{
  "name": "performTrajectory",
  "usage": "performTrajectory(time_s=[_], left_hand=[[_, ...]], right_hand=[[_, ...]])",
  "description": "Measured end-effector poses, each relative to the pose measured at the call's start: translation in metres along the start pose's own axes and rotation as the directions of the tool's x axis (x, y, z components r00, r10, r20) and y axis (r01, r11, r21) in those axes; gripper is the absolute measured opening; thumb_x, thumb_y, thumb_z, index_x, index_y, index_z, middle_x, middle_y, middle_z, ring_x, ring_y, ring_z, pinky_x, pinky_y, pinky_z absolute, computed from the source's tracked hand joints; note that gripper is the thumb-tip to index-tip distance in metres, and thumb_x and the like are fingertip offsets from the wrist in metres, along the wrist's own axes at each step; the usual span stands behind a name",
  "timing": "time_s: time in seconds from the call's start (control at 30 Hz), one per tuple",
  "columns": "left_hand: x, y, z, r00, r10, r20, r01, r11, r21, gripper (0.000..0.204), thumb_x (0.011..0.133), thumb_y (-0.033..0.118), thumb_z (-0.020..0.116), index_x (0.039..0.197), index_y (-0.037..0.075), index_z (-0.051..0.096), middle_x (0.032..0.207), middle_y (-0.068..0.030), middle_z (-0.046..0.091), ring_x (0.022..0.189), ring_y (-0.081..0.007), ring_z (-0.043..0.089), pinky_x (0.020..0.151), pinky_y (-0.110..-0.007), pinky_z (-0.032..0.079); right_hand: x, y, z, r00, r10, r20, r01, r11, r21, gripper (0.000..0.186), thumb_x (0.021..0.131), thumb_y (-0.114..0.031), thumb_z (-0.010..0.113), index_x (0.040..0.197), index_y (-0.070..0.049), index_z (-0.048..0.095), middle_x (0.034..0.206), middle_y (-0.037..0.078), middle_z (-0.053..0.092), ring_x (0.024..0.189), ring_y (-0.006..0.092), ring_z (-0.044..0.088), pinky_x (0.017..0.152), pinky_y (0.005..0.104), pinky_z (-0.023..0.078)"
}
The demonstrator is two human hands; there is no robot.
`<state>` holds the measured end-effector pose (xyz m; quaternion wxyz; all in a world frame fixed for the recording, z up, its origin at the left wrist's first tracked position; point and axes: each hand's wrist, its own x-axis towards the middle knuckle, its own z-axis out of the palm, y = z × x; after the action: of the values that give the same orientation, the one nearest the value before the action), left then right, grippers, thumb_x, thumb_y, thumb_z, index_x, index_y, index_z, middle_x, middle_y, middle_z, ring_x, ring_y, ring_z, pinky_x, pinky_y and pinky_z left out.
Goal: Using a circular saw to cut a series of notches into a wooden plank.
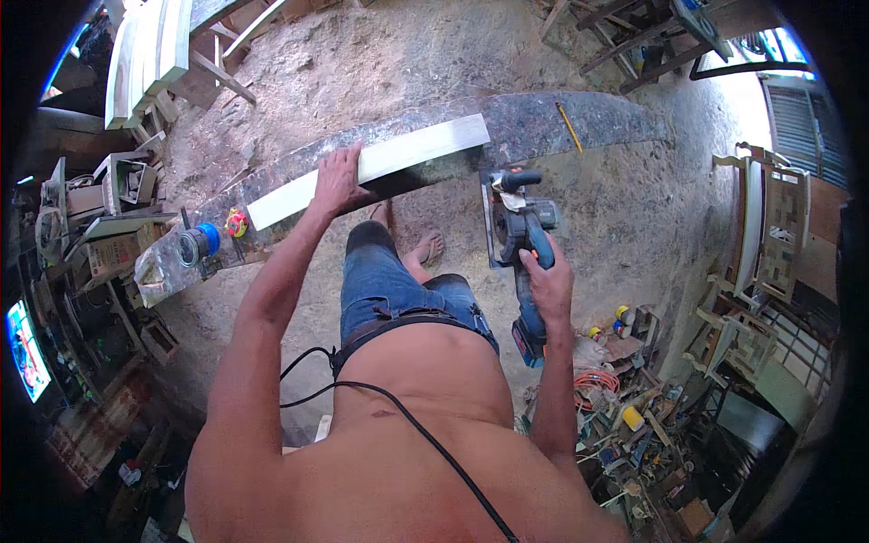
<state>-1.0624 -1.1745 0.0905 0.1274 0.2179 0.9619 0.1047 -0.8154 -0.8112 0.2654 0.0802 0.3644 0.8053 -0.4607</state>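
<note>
My left hand (pixel 338 181) is closed over a pale wooden board (pixel 421 145) lying along a narrow, stained work bench (pixel 615 127). In my right hand (pixel 548 290) is a blue and black cordless circular saw (pixel 511 226), gripped by its handle and held off the board's right end, nearer my body. A yellow pencil (pixel 568 127) lies on the bench to the right of the board. Past the board's left end are a red and yellow tape measure (pixel 235 223) and a roll or tin with a blue rim (pixel 199 244).
Stacked boards (pixel 145 59) and wooden frames stand at the upper left. Wooden panels (pixel 778 226) lean along the right side. Assorted tools and scraps, with an orange coiled cord (pixel 597 385), crowd the lower right floor (pixel 226 317). A lit screen (pixel 27 348) is at the far left.
</note>
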Motion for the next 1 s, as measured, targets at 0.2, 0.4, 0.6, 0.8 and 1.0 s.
performTrajectory(time_s=[0.2, 0.4, 0.6, 0.8, 1.0], left_hand=[[0.016, -0.039, 0.013, 0.997, 0.001, 0.072, 0.002, 0.999, -0.039, 0.084, 0.077, 0.030, 0.094, 0.147, 0.009, 0.054, 0.131, -0.0167, 0.065, 0.130, -0.0388, 0.061, 0.107, -0.057, 0.048], [0.039, -0.008, 0.007, 0.983, 0.134, 0.128, -0.101, 0.968, -0.231, 0.119, 0.074, 0.047, 0.092, 0.169, 0.001, 0.035, 0.158, -0.0277, 0.056, 0.149, -0.0432, 0.051, 0.125, -0.056, 0.040], [0.056, 0.008, 0.004, 0.977, 0.076, 0.199, -0.041, 0.984, -0.175, 0.065, 0.074, 0.032, 0.093, 0.119, -0.002, 0.059, 0.113, -0.0300, 0.073, 0.109, -0.0500, 0.072, 0.094, -0.056, 0.058], [0.100, 0.045, -0.133, 0.970, -0.185, -0.156, 0.102, 0.897, -0.431, 0.059, 0.082, 0.035, 0.092, 0.122, 0.002, 0.063, 0.114, -0.0260, 0.078, 0.102, -0.0412, 0.079, 0.087, -0.047, 0.060], [0.128, -0.057, -0.145, 0.803, -0.568, -0.179, 0.051, 0.365, -0.930, 0.072, 0.091, 0.047, 0.088, 0.141, 0.001, 0.065, 0.122, -0.0144, 0.078, 0.103, -0.0281, 0.077, 0.086, -0.042, 0.062]], right_hand=[[0.005, -0.011, -0.006, 0.999, -0.038, 0.029, 0.039, 0.999, -0.017, 0.058, 0.097, -0.020, 0.081, 0.148, 0.001, 0.064, 0.122, 0.020, 0.078, 0.108, 0.0264, 0.076, 0.098, 0.0399, 0.057], [-0.001, 0.057, -0.014, 0.965, -0.180, -0.191, 0.165, 0.982, -0.093, 0.059, 0.098, -0.027, 0.079, 0.144, 0.006, 0.065, 0.124, 0.028, 0.077, 0.111, 0.0348, 0.077, 0.097, 0.0441, 0.058], [-0.045, 0.068, -0.026, 0.980, 0.011, -0.198, -0.021, 0.999, -0.049, 0.059, 0.097, -0.033, 0.081, 0.143, 0.000, 0.065, 0.116, 0.028, 0.076, 0.108, 0.0430, 0.076, 0.092, 0.0466, 0.059], [-0.068, 0.083, -0.056, 0.956, 0.146, -0.255, -0.154, 0.988, -0.012, 0.057, 0.096, -0.037, 0.082, 0.141, -0.006, 0.067, 0.117, 0.028, 0.077, 0.112, 0.0461, 0.075, 0.092, 0.0497, 0.060], [-0.065, 0.117, -0.063, 0.943, 0.167, -0.287, -0.184, 0.982, -0.034, 0.055, 0.095, -0.038, 0.082, 0.138, -0.007, 0.068, 0.113, 0.026, 0.079, 0.110, 0.0470, 0.075, 0.090, 0.0522, 0.061]])
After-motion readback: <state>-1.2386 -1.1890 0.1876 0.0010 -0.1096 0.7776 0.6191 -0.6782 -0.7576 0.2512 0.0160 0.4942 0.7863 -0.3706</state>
